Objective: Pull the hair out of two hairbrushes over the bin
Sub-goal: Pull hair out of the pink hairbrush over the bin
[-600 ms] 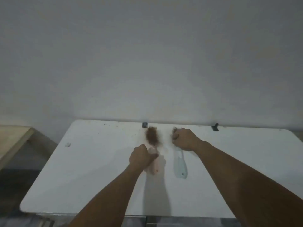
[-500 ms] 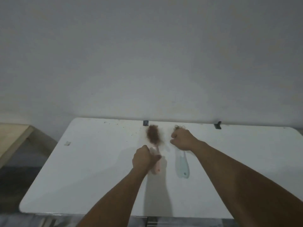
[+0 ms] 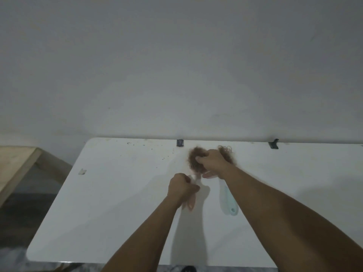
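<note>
Left hand fisted round handle of pink hairbrush, brush raised just above white table, mid-scene; brown hair clump matted on its far end; right hand reaching across, fingers curled into that clump, thumb beneath; mint hairbrush flat on table just right of pink one, handle near, its head under right wrist, curly hair showing beyond; wooden surface far left.

left hand grips pink brush | right hand on its hair clump | mint brush on table
</note>
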Demonstrator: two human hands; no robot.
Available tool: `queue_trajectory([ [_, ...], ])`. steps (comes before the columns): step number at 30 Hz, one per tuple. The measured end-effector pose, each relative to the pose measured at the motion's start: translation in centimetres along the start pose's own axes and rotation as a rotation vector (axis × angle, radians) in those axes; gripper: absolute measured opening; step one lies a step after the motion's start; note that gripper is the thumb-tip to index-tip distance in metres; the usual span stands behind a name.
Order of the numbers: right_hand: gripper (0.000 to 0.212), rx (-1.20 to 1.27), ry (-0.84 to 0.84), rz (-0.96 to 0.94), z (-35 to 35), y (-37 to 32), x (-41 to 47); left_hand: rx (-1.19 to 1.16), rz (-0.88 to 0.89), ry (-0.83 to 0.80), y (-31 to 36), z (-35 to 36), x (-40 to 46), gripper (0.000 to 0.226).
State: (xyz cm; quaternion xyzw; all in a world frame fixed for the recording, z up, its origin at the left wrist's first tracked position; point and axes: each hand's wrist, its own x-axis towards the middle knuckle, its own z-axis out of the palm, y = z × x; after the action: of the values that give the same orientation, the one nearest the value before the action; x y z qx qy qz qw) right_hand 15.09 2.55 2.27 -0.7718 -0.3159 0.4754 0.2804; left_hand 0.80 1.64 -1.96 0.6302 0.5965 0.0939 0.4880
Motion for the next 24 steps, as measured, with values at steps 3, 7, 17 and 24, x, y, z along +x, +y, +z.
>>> queue_trajectory([
  [3,0.037,0.222,-0.017,0.08,-0.4,-0.2,0.0,-0.059,0.009,-0.132,-0.2,-1.1,0.2,0.019],
  [7,0.036,0.316,-0.04,0.086,-2.0,-1.0,-1.3,-0.094,0.024,-0.258,0.3,-2.0,-0.3,0.018],
  [17,0.031,0.331,0.09,-0.022,-6.7,-0.1,-6.6,-0.5,0.052,-0.361,4.7,0.0,-4.5,0.013],
  [24,0.025,0.392,0.174,-0.057,-10.6,3.1,-13.3,-0.514,0.103,-0.44,7.2,3.4,-9.5,0.021],
])
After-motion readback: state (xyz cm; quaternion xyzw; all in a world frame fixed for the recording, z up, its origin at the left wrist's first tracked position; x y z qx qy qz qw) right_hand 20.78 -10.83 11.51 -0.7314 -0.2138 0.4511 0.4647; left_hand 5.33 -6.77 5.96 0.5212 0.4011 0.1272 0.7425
